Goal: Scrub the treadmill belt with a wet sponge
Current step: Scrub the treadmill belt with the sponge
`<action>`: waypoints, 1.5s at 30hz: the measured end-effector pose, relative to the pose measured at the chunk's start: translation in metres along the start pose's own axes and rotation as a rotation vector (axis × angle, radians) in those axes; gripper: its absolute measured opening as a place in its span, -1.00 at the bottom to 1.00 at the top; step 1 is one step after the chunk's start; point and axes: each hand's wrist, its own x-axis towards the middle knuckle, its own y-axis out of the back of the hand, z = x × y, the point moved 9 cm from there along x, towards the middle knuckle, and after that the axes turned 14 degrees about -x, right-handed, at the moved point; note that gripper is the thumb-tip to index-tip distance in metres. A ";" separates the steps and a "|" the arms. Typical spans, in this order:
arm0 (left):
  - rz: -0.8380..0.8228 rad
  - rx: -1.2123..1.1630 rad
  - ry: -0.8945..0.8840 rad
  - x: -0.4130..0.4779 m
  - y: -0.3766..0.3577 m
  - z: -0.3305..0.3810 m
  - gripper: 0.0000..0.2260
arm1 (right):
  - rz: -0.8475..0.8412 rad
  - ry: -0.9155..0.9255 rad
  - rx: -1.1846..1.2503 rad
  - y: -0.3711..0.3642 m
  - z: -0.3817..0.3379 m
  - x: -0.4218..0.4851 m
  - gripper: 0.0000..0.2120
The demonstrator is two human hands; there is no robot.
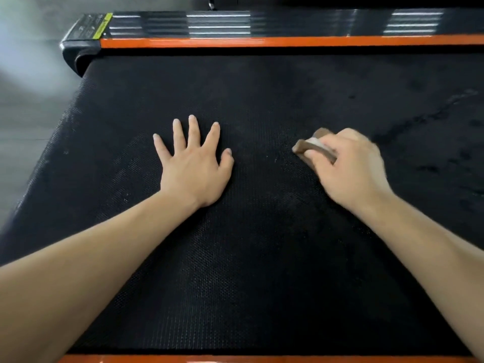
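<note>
Sponge gripped on the treadmill belt

Sponge (313,147), brown with a pale layer, lies on the black treadmill belt (262,258) right of centre, sticking out from the far-left side of the right hand (345,166), whose curled fingers grasp it. Left hand (193,163) rests flat on the belt, fingers spread, well apart from the sponge. Orange rail (288,41) borders the far side

The treadmill belt (262,271) bears a flat left hand (195,170) and a sponge (305,148).
</note>
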 end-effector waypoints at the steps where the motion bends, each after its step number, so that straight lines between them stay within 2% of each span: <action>1: -0.003 0.000 -0.001 0.000 0.000 0.000 -0.42 | -0.009 0.061 0.013 0.000 -0.015 -0.014 -0.70; 3: -0.008 0.002 -0.004 -0.001 0.002 0.000 -0.42 | -0.062 0.219 0.104 0.001 -0.049 -0.048 -0.67; 5: -0.031 -0.008 -0.008 -0.006 0.003 0.002 -0.43 | -0.098 0.291 0.137 0.007 -0.056 -0.056 -0.68; 8: -0.091 -0.030 -0.069 -0.033 -0.004 0.016 -0.43 | -0.026 0.158 0.028 0.010 -0.025 -0.022 -0.76; 10: -0.099 -0.035 -0.139 -0.059 -0.009 0.025 -0.42 | -0.016 0.044 -0.005 0.010 -0.016 -0.021 -0.72; 11: -0.100 -0.029 -0.169 -0.070 -0.009 0.027 -0.39 | -0.016 0.073 0.016 0.010 -0.026 -0.035 -0.70; 14: -0.100 0.002 -0.227 -0.082 -0.010 0.024 -0.33 | -0.139 0.353 0.177 0.015 -0.084 -0.102 -0.76; 16: -0.082 0.007 -0.239 -0.082 -0.010 0.022 -0.35 | -0.161 0.404 0.172 0.020 -0.084 -0.106 -0.72; 19: -0.071 0.006 -0.236 -0.082 -0.013 0.025 -0.36 | -0.067 0.205 0.040 0.019 -0.038 -0.067 -0.69; 21: -0.071 0.013 -0.228 -0.082 -0.013 0.025 -0.36 | -0.074 0.118 0.097 0.018 -0.027 -0.072 -0.76; 26: -0.062 0.010 -0.205 -0.081 -0.011 0.026 -0.36 | -0.244 0.445 0.223 0.024 -0.079 -0.143 -0.69; 28: -0.073 -0.002 -0.196 -0.083 -0.011 0.026 -0.37 | -0.199 0.406 0.172 0.026 -0.061 -0.125 -0.65; 31: -0.085 -0.007 -0.178 -0.085 -0.011 0.025 -0.43 | -0.112 0.238 0.172 0.031 -0.030 -0.111 -0.62; 36: -0.064 -0.071 -0.002 -0.083 -0.020 0.046 -0.42 | -0.310 0.500 0.294 0.036 -0.071 -0.167 -0.74; 42: -0.016 0.008 -0.046 -0.093 -0.033 0.059 -0.37 | -0.192 0.325 0.240 0.040 -0.029 -0.144 -0.71; 45: -0.005 0.017 -0.056 -0.094 -0.032 0.061 -0.40 | -0.306 0.466 0.313 0.042 -0.049 -0.175 -0.73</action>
